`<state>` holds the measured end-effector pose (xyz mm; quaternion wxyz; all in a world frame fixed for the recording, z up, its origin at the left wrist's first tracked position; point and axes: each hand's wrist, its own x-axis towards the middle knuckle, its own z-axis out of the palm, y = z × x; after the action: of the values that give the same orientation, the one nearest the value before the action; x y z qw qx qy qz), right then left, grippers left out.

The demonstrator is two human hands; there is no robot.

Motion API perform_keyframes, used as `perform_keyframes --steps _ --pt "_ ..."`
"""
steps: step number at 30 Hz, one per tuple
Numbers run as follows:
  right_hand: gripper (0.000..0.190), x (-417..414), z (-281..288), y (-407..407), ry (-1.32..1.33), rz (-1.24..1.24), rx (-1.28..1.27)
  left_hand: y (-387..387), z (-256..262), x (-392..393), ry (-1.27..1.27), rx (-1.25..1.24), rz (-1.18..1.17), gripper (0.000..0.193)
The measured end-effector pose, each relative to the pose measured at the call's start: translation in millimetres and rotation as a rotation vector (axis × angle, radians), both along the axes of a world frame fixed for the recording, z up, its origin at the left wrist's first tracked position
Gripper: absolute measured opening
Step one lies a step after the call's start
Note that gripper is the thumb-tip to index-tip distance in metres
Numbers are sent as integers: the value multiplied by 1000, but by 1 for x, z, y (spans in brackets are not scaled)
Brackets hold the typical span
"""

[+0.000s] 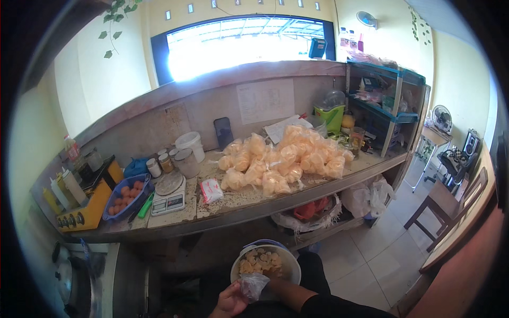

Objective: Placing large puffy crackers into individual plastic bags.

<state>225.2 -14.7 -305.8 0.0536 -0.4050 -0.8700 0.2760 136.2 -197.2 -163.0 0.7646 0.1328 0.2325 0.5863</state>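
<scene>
My left hand (232, 299) pinches the side of a clear plastic bag (253, 286) at the near rim of a white bucket (294, 269). Pale yellow, rounded food pieces (260, 259) lie inside the bucket. My right hand (274, 276) is down in the bucket, mostly hidden behind the bag, so its fingers do not show. On the counter beyond, many filled clear bags of pale orange pieces (278, 159) are heaped together. A small white and red plastic packet (211, 190) lies to their left.
A digital kitchen scale (169, 202), a green-handled knife (146, 206) and a blue basket of eggs (115, 218) stand left on the counter. Jars and a white tub (190, 141) are behind. A smartphone (223, 133) leans on the back wall. A wooden chair (437, 204) is at the right.
</scene>
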Motion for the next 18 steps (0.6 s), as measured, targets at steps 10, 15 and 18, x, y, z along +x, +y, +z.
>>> perform_keyframes --steps 10,15,18 --pt "45 27 7 -11 -115 152 -30 0 21 7 -18 98 5 33" --pt "44 20 15 -15 -170 214 -30 1 12 3 -114 181 -67 35" --pt "44 25 18 -15 -200 248 -34 1 24 8 -26 126 -43 36"
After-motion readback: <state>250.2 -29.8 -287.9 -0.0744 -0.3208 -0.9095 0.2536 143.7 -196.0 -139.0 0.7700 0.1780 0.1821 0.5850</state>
